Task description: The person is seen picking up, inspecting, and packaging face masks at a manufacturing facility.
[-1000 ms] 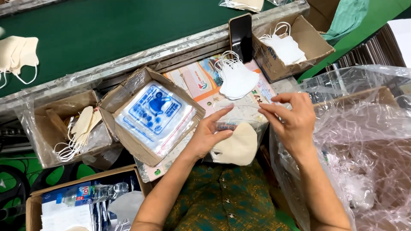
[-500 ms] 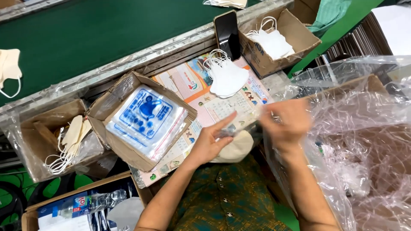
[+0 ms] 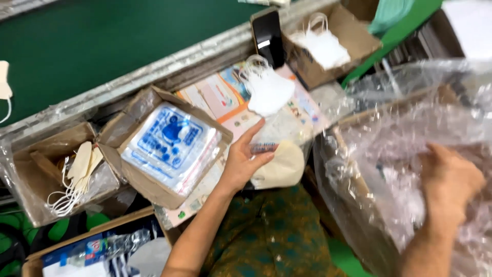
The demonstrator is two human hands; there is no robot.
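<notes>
Mask (image 3: 279, 166), cream and cup-shaped, is lying just under the left hand (image 3: 245, 161), partly inside a clear pouch (image 3: 287, 134). Left hand is resting flat with fingers spread, pinning the pouch's near edge against the printed sheet (image 3: 220, 97) — holding it down rather than gripping, it seems, so the pouch mouth keeps from sliding.

Right hand (image 3: 448, 182) is reaching well off to the right, into a big clear bag (image 3: 410, 128) lining a carton. Fingers are curling down among the plastic; whether they are closing on anything I cannot tell, the film is hiding them.

Just left of the left hand, an open box (image 3: 141, 182) is holding a stack of blue-printed packets (image 3: 171, 146), tilted toward the person for easy reach. Further left, another box (image 3: 31, 169) is keeping loose cream masks with ear loops. Ahead of the left hand, white masks (image 3: 267, 91) are piling on the sheet; beyond them a phone (image 3: 267, 36) is leaning upright beside a third box (image 3: 353, 36).
</notes>
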